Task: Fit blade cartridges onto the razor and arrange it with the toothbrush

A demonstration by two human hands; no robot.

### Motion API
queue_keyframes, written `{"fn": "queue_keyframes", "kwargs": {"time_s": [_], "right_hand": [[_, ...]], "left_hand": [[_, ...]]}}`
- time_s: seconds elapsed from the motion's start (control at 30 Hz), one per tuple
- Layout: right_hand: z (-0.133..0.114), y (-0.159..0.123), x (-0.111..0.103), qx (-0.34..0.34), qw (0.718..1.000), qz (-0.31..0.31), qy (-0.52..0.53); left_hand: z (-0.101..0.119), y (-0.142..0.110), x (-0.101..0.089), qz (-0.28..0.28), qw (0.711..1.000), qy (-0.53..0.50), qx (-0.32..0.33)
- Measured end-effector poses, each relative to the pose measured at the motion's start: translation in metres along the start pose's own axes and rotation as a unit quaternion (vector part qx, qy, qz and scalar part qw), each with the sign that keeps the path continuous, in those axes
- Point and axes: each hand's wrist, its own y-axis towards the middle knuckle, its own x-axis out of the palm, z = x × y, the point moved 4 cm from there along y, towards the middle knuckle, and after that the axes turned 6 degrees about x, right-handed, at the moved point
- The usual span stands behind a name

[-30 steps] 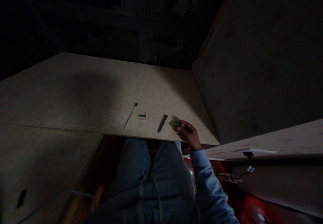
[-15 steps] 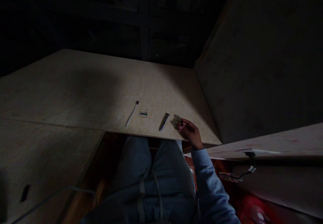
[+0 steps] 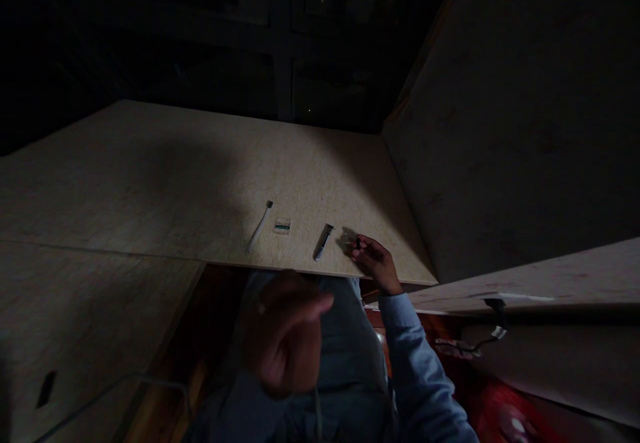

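Observation:
My right hand (image 3: 377, 261) is closed on a small black object (image 3: 358, 244), pinched between thumb and fingers just above the table near its front edge. The object is too small and dark to name. Left of that hand lies a razor (image 3: 324, 242) with a dark and silver handle, its head pointing away from me. Farther left are a small clear plastic case (image 3: 282, 226) with a dark green strip inside and a white toothbrush (image 3: 259, 226) with dark bristles. My left hand (image 3: 285, 333) hangs over my lap, smeared by motion; its fingers are unclear.
The pale table (image 3: 200, 183) meets a tall panel (image 3: 510, 163) on the right. A second pale surface (image 3: 95, 316) adjoins at lower left, with a grey cable (image 3: 150, 380) near it. A black cable (image 3: 495, 330) hangs at lower right. The room is dim.
My left hand has come into view over my lap. My right hand keeps its pinch on the black object, almost in the same place. The things on the table have not been moved.

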Motion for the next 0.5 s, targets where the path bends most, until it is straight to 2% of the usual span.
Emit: {"fn": "queue_keyframes", "kwargs": {"time_s": [0.1,0.2,0.3,0.4,0.5], "right_hand": [[0.000,0.000,0.001,-0.005,1.000,-0.008,0.002],[-0.002,0.000,0.002,-0.005,1.000,-0.013,0.008],[-0.003,0.000,0.002,0.003,1.000,-0.020,0.013],[-0.004,0.001,0.001,0.011,0.999,-0.036,0.022],[-0.004,0.003,-0.001,0.021,0.998,-0.053,0.041]], "left_hand": [[-0.032,0.031,0.022,0.038,0.999,0.036,-0.001],[-0.079,0.055,0.049,-0.010,0.991,0.120,-0.054],[-0.114,0.064,0.071,-0.074,0.970,0.214,-0.087],[-0.129,0.065,0.089,-0.144,0.945,0.278,-0.093],[-0.133,0.068,0.101,-0.178,0.925,0.317,-0.106]]}}
